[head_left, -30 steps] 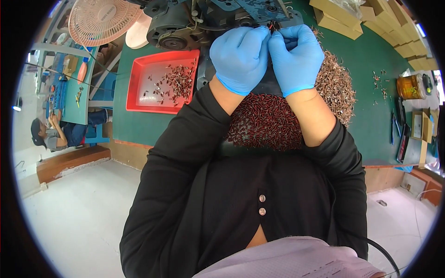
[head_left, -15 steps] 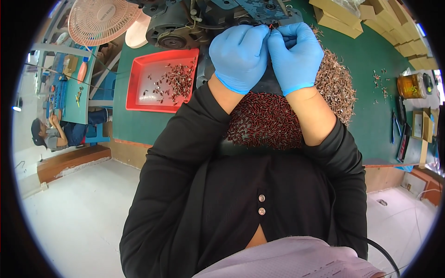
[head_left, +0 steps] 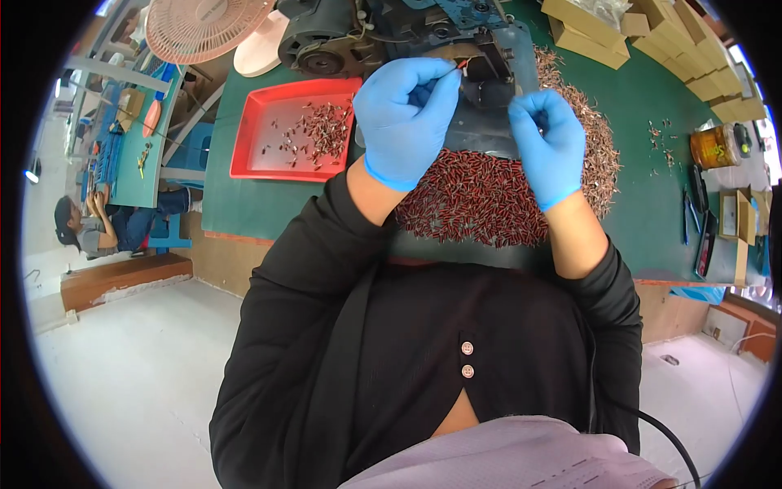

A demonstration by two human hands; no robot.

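Note:
Both my hands wear blue gloves. My left hand (head_left: 403, 110) pinches a small red part (head_left: 462, 63) with a thin lead, held up against the dark machine (head_left: 456, 33) in front of me. My right hand (head_left: 547, 147) is curled shut a little to the right and lower, above a heap of small red-brown parts (head_left: 472, 204) on the green table (head_left: 652, 187). Whether my right hand holds a part is hidden by its fingers.
A red tray (head_left: 269, 155) with scattered small parts lies left of my hands. A fan (head_left: 204, 24) stands at the back left, cardboard boxes (head_left: 635, 33) at the back right, tools and a yellow tin (head_left: 713, 147) at the right. Another person (head_left: 90, 228) sits far left.
My hands were together at the machine; now they have separated. My right hand has dropped down and to the right, while my left hand stays up holding the small part.

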